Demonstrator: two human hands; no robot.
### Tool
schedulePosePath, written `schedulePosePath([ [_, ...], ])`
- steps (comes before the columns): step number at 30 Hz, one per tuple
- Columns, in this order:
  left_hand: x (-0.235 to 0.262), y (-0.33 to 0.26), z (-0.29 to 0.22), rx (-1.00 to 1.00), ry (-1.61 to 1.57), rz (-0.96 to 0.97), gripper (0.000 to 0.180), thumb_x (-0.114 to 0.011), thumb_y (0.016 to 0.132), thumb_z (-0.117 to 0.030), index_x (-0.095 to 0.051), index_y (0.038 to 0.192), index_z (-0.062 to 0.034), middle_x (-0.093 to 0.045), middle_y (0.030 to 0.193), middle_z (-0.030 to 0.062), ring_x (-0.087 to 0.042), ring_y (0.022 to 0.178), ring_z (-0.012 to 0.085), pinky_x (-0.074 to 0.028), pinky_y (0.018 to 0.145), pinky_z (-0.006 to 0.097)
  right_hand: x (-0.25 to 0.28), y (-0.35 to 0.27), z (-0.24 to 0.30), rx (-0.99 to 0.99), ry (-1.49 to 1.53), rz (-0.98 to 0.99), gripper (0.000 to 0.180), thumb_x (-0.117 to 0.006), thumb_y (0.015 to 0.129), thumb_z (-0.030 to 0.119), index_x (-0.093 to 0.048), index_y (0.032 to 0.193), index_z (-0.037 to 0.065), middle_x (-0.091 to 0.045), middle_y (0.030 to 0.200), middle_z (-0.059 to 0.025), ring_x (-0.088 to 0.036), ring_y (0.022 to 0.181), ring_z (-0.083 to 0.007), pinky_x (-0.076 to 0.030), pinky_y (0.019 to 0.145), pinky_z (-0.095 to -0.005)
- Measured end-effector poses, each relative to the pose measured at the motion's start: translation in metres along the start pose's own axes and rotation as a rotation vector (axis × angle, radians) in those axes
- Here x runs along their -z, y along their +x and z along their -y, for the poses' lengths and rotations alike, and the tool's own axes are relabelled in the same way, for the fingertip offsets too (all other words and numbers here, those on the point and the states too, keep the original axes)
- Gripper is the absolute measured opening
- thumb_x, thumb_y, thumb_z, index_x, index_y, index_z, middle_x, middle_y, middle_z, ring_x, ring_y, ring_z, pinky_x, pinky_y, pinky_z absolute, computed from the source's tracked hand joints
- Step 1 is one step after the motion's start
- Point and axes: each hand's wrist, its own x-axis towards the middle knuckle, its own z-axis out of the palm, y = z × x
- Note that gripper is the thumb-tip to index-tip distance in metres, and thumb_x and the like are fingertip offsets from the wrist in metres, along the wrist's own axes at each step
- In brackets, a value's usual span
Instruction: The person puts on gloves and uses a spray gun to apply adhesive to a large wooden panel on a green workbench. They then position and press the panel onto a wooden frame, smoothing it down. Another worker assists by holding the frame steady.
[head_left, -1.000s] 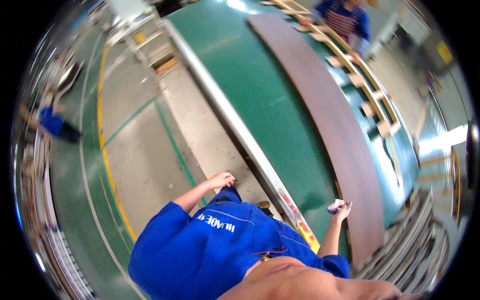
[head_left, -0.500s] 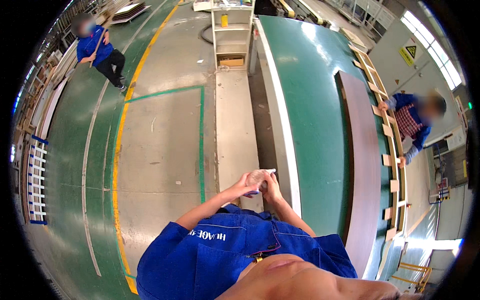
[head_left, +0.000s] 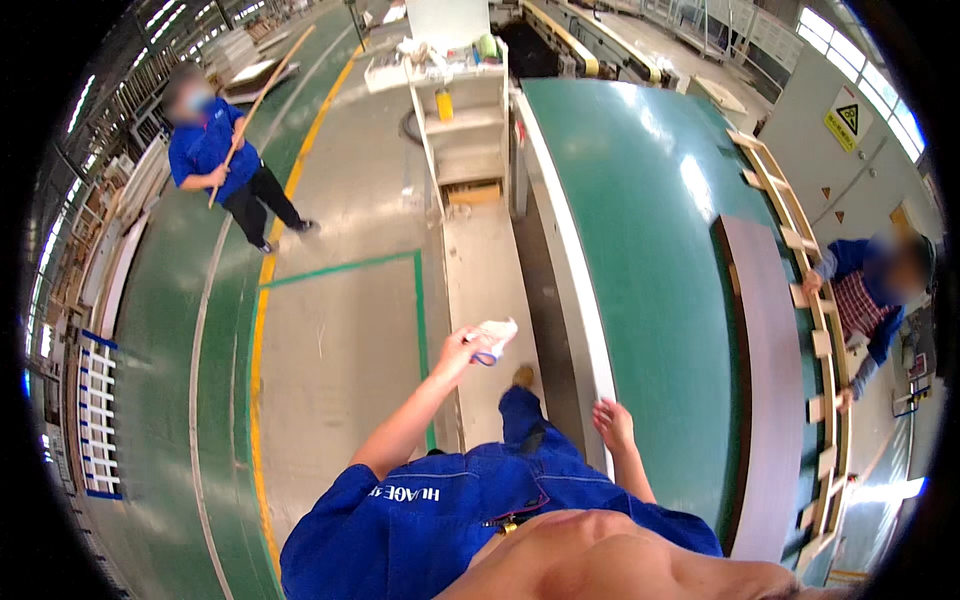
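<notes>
My left hand point(head_left: 458, 350), just left of frame centre, pinches a crumpled white cloth point(head_left: 494, 335) with a blue edge between fingers and thumb. My right hand point(head_left: 613, 421), lower centre, rests with loosely spread fingers on the pale edge of a green conveyor table point(head_left: 650, 230). A long brown board point(head_left: 770, 400) lies on it at right. Another person point(head_left: 222, 160) holds a stick at upper left.

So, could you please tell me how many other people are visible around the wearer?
2. One person in a blue top stands on the floor at upper left holding a long stick; another person works at the green table's far right side. Others may be hidden.
</notes>
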Motion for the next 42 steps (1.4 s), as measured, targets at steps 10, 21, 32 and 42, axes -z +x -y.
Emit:
schedulePosePath([
  [10,0.093,0.338,-0.186,-0.284,-0.105,-0.362,0.025,-0.049,0.078,0.001,-0.057,0.1,-0.0014,-0.061,0.09,0.0067,-0.057,0.077,0.0143,-0.047,0.066,0.026,-0.15,0.164,0.171,0.153,-0.246,0.134,0.026,-0.046,0.09,0.025,-0.055,0.105,0.005,-0.061,0.093,-0.0074,-0.06,0.077,-0.0167,-0.049,0.068,-0.0306],
  [21,0.191,0.747,-0.446,-0.975,0.576,-0.747,0.02,-0.056,0.074,-0.005,-0.064,0.093,-0.0086,-0.059,0.081,0.0102,-0.055,0.08,0.0245,-0.044,0.071,0.034,-0.177,0.278,0.168,0.164,-0.164,-0.463,0.023,-0.044,0.09,0.021,-0.055,0.104,0.006,-0.062,0.09,-0.0089,-0.06,0.071,-0.0167,-0.049,0.059,-0.0287],
  [32,0.114,0.92,-0.427,-1.33,1.047,-0.538,0.033,-0.058,0.077,-0.012,-0.057,0.109,-0.0092,-0.053,0.115,0.0122,-0.049,0.106,0.0291,-0.036,0.086,0.044,-0.346,0.293,0.198,0.178,-0.184,-0.594,0.027,-0.037,0.093,0.02,-0.053,0.106,0.003,-0.061,0.09,-0.0067,-0.06,0.076,-0.0149,-0.049,0.065,-0.028],
  [42,-0.143,0.613,-0.154,-0.581,0.451,0.933,0.014,-0.048,0.084,-0.001,-0.06,0.092,-0.0012,-0.057,0.092,0.0078,-0.053,0.088,0.0169,-0.042,0.08,0.029,-0.34,0.211,0.021,0.202,0.19,-0.949,0.026,-0.038,0.09,0.016,-0.056,0.103,0.001,-0.061,0.084,-0.0079,-0.06,0.067,-0.0155,-0.05,0.056,-0.0284],
])
